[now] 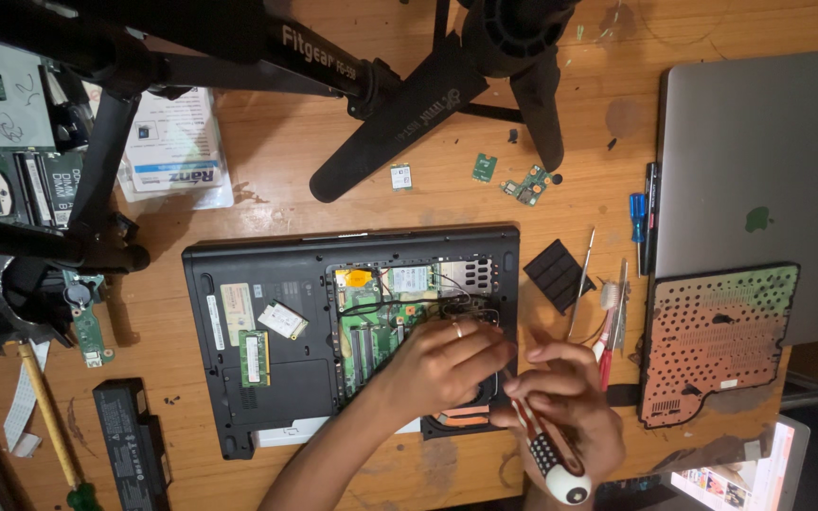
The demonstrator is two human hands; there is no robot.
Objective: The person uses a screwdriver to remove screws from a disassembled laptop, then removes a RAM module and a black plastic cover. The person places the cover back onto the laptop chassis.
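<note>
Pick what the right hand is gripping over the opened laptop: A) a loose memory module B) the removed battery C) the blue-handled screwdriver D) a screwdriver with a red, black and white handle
D: the right hand wraps a screwdriver with a red, black and white handle, its tip aimed at the opened laptop, while the blue-handled screwdriver lies untouched by the closed silver laptop.

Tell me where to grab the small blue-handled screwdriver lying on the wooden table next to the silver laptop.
Pinch the small blue-handled screwdriver by its blue grip, the thick end farther from you. Come from straight above, since it lies flat, with fingers closing across its width; a black pen and the silver laptop crowd its right side.
</note>
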